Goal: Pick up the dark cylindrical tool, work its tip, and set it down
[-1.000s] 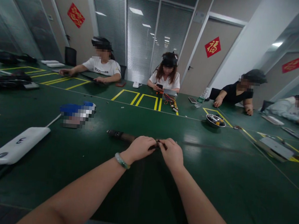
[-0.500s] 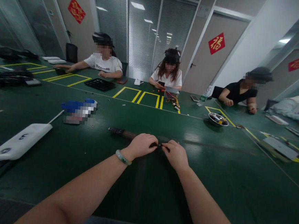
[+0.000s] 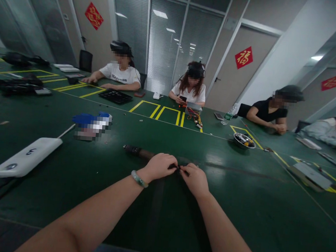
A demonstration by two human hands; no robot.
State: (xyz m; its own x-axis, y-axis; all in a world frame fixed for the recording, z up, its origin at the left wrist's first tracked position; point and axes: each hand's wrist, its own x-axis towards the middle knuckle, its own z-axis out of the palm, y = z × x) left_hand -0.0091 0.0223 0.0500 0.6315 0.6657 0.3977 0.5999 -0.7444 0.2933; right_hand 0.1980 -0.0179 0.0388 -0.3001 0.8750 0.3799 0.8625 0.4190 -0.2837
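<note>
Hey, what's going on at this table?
Someone's left hand, wearing a jade bangle, and right hand pinch a small dark item beside a long dark rod on a green workbench. Across the bench, a co-worker sits behind a bundle of coloured wires.

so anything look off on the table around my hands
A dark streak runs along the green table to the right of your right hand. It looks like a scuff or stain, though it could be glare. Farther left, a small tan scrap lies alone, apart from everything else.
</note>
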